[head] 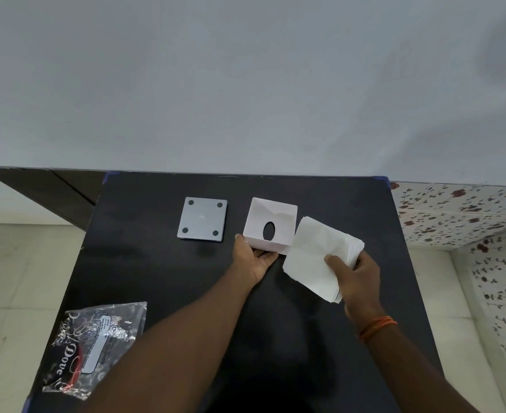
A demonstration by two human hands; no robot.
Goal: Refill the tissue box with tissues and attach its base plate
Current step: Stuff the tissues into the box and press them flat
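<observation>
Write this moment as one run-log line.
left hand: steadies tissue box | right hand: holds tissue stack | base plate: unattached

Matt black table (pixel 162 278), soft paper tissues (pixel 314 257), glossy crinkled plastic wrapper (pixel 96 347).

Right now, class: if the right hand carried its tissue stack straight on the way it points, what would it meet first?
Probably the tissue box: the right hand angles the tissue stack toward its near right corner, though depth is unclear.
</observation>
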